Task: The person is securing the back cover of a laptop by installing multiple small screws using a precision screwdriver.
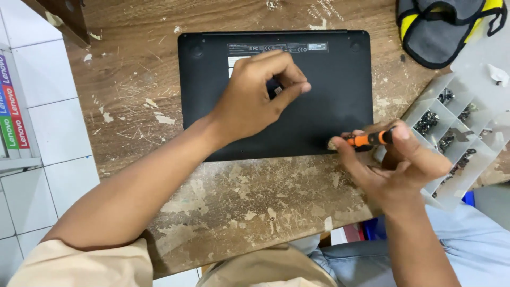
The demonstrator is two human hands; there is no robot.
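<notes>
A black laptop (329,90) lies bottom side up on a worn wooden table (239,202). My left hand (255,95) rests on the middle of the laptop's base, thumb and fingers pinched together on something small that I cannot make out. My right hand (398,165) holds a small orange and black screwdriver (369,139) at the laptop's near right corner. The screwdriver lies almost level, its tip pointing left at that corner.
A clear plastic compartment box (451,127) with several small dark screws sits to the right of the laptop. A grey and yellow pouch (446,29) lies at the far right corner. White floor tiles (48,117) show to the left of the table.
</notes>
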